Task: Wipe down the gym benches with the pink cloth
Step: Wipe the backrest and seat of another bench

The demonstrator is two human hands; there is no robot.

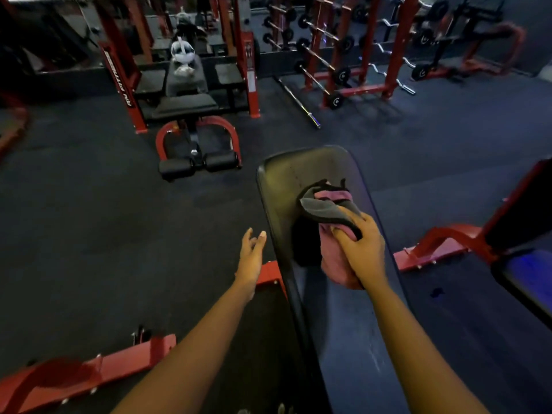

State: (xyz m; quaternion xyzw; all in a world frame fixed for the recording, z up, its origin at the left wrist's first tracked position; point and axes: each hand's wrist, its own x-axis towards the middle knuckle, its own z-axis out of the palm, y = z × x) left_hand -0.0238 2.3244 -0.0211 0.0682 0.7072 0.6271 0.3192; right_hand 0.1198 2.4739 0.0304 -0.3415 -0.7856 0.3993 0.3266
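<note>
A long black padded bench (pixel 286 180) runs from the bottom of the view up to the middle, its far end rounded. My right hand (pixel 363 249) grips a bunched pink cloth (pixel 336 258) with a grey-black side, and holds it on the bench pad near the far end. Part of the cloth sticks out beyond my fingers toward the bench end. My left hand (pixel 252 253) hovers to the left of the bench edge with fingers relaxed and empty, apart from the pad.
Red steel bench frame legs (pixel 89 375) lie on the dark rubber floor at left and right (pixel 439 243). Another bench (pixel 186 106) with leg rollers stands in a red rack ahead. A barbell (pixel 298 103) lies on the floor beside weight racks (pixel 337 55). A second pad (pixel 525 273) is at right.
</note>
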